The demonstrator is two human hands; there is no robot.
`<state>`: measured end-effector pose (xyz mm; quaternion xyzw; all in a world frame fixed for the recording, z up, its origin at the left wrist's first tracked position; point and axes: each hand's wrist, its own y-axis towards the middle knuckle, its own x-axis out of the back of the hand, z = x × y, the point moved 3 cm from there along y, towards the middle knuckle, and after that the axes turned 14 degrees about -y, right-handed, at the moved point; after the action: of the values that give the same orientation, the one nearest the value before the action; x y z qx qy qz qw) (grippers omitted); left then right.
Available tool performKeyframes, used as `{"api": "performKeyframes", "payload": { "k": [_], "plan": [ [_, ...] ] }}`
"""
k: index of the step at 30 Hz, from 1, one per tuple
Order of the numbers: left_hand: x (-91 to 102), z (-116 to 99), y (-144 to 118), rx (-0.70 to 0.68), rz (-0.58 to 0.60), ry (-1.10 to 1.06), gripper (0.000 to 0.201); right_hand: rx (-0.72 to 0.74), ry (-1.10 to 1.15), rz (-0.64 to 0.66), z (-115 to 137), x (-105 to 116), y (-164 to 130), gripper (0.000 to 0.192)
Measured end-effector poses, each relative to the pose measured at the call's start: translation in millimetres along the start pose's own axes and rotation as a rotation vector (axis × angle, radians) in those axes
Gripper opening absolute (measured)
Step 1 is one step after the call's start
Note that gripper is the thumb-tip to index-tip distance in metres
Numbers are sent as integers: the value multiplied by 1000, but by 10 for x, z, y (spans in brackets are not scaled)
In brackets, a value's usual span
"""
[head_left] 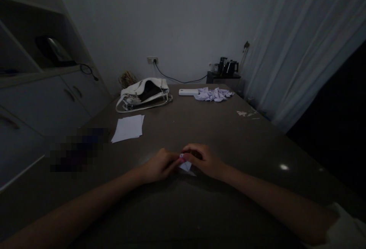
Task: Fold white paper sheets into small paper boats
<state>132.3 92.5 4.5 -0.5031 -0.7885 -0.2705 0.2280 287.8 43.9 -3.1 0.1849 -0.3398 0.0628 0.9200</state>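
A small folded piece of white paper (185, 166) is held just above the dark tabletop, its pointed lower end facing me. My left hand (162, 165) pinches its upper left edge between thumb and fingers. From the other side my right hand (203, 160) grips the same paper, with the thumb pressed on top near the upper end. The thumb tips of both hands almost meet there and hide part of the folds. Farther off to the left lies a small stack of white paper sheets (127, 128), touched by neither hand.
At the table's far end lie a white handbag (144, 90), a white handle-like object (188, 92) and a heap of folded papers (214, 94). Paper scraps (245, 113) are near the right edge. A black kettle (231, 67) stands on a low cabinet behind. A blurred patch (78, 150) covers something at left.
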Motion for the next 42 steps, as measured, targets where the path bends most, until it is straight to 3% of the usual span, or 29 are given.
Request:
{"api": "performKeyframes", "payload": {
  "k": [6,15,29,42],
  "plan": [
    [14,2,3,-42,11,84,33,98,-72,-122,-9,60,22,17],
    [99,35,-10,-11,-242,18,18,22,-70,-136,-12,39,3,5],
    [71,-46,-24,-63,-229,63,17,113,-137,-187,57,48,-8,5],
    [175,1,-10,-65,-327,28,11,45,-68,-253,-7,109,0,3]
  ]
}}
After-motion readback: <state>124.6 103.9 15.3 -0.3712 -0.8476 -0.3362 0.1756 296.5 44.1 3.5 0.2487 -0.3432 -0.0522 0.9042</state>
